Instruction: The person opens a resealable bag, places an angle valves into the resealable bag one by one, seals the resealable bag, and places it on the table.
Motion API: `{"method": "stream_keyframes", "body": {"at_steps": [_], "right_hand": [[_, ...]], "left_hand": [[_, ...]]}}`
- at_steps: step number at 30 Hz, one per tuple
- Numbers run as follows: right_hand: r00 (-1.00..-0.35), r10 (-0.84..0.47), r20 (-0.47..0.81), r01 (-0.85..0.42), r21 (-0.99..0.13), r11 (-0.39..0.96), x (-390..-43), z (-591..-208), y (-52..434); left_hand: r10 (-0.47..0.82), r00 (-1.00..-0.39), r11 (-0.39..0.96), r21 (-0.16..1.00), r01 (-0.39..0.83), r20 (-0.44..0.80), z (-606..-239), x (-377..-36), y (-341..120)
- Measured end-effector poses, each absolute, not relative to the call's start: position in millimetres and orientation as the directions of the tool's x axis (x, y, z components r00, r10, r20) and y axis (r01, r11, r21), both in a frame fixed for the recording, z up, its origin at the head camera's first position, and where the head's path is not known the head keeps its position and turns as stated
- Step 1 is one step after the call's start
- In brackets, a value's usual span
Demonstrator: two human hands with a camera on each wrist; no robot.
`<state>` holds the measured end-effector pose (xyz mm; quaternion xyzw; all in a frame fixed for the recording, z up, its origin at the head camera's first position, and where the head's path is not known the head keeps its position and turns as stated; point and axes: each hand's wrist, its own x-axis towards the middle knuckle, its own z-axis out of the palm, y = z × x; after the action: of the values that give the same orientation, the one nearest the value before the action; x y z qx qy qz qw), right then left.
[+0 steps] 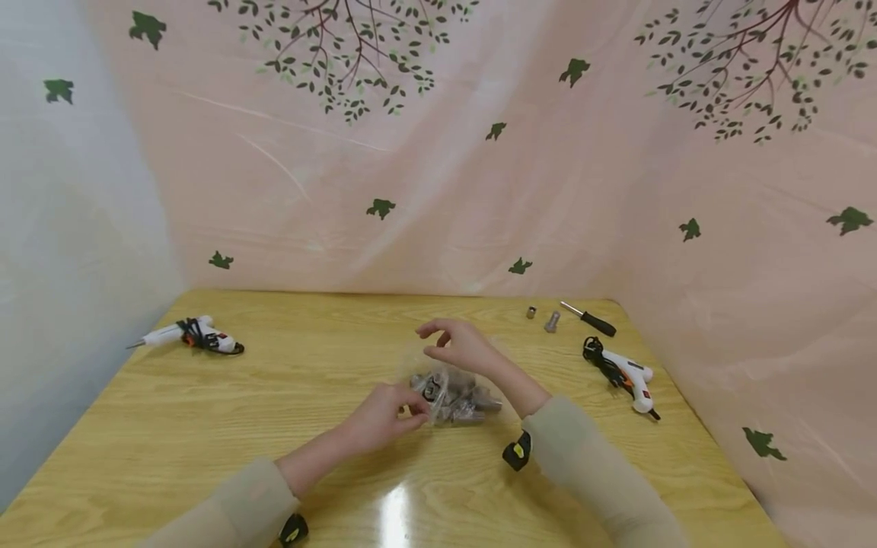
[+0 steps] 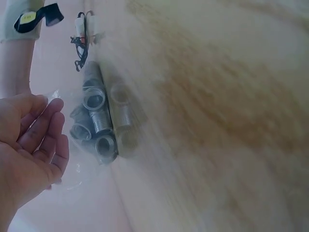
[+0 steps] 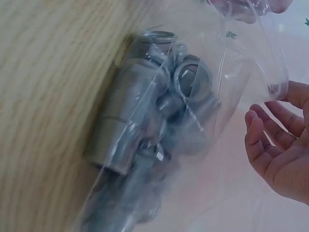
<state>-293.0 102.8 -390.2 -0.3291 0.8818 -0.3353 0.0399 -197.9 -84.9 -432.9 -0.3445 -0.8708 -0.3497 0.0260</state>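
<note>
No writing can be read anywhere. A clear, crinkled plastic bag of grey threaded metal pipe fittings lies mid-table on the glossy yellow wood-grain table. The left hand pinches the bag's near edge; the right hand hovers above it, fingers loosely curled, whether gripping the film I cannot tell. 2 white glue guns lie apart: 1 left, 1 right.

Clear glossy plastic bag, crinkled; grey matt metal fittings, threaded; light wooden table, smooth, glossy; white plastic glue guns; beige cloth sleeves
</note>
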Motion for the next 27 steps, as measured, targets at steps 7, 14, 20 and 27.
{"method": "stream_keyframes", "body": {"at_steps": [7, 14, 20, 27], "right_hand": [[-0.745, -0.662, 0.082, -0.593, -0.536, 0.601, -308, -390, 77], [-0.73, -0.68, 0.067, -0.594, -0.554, 0.583, -321, -398, 71], [-0.739, -0.665, 0.106, -0.587, -0.585, 0.56, -326, -402, 77], [-0.808, -0.574, 0.136, -0.505, -0.661, 0.555, -324, -377, 91]], "left_hand": [[0.588, -0.765, 0.516, 0.605, 0.606, 0.264, -432, -195, -84], [0.591, -0.76, 0.505, 0.61, 0.611, 0.272, -434, -191, -82], [0.582, -0.755, 0.493, 0.607, 0.623, 0.302, -437, -190, -85], [0.539, -0.783, 0.512, 0.618, 0.596, 0.31, -419, -189, -98]]}}
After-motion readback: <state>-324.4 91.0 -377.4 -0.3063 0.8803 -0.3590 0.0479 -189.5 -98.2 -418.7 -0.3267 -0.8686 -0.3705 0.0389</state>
